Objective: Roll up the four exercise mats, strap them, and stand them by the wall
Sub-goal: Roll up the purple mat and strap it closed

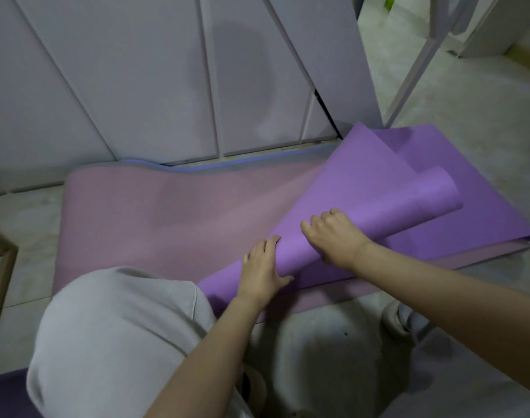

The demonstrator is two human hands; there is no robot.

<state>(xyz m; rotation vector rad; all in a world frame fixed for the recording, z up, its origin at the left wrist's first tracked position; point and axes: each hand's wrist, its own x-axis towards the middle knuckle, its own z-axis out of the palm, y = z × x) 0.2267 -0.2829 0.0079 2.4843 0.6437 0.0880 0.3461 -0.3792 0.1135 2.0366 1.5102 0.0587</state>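
Floor; mat in left grip, right grip

- I can read no text, label, brand, number or sign anywhere in my head view.
- The purple mat, the pink mat under it and the pale cabinet doors behind show me only plain colour.
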